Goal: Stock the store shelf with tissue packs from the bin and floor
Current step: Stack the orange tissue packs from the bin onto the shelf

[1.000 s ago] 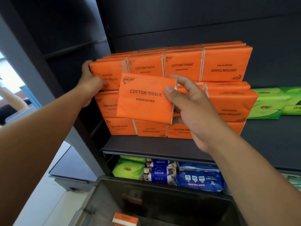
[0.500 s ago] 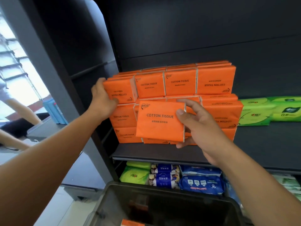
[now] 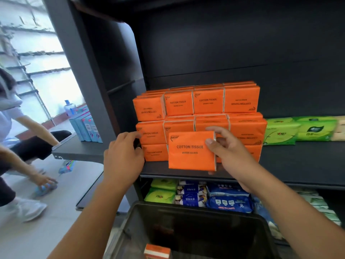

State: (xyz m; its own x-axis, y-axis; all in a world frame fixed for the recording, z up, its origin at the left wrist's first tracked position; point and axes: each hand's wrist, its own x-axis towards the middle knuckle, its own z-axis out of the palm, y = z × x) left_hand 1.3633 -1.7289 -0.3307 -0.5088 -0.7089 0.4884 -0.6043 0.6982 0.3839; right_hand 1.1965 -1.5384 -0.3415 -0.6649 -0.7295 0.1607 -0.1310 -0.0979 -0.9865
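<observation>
Dark metal shelving fills the view; its middle shelf (image 3: 298, 163) carries a stack of orange cotton tissue packs (image 3: 207, 101), three rows high at the left end, with green tissue packs (image 3: 298, 129) just beside it on the right. The right hand (image 3: 231, 152) pinches a single orange pack (image 3: 190, 150) by its right edge, thumb on the printed face and fingers behind. This pack is upright, label outward, in front of the stack's lower rows near the shelf lip, apparently so it faces like its neighbours. Whether it touches the shelf cannot be told. The left hand (image 3: 123, 157) holds nothing; its loosely curved fingers touch the stack's left end, judged a brace against the rows shifting outward. An open bin (image 3: 186, 207) stands below with another orange pack (image 3: 157, 251) inside, so stocking is judged unfinished
</observation>
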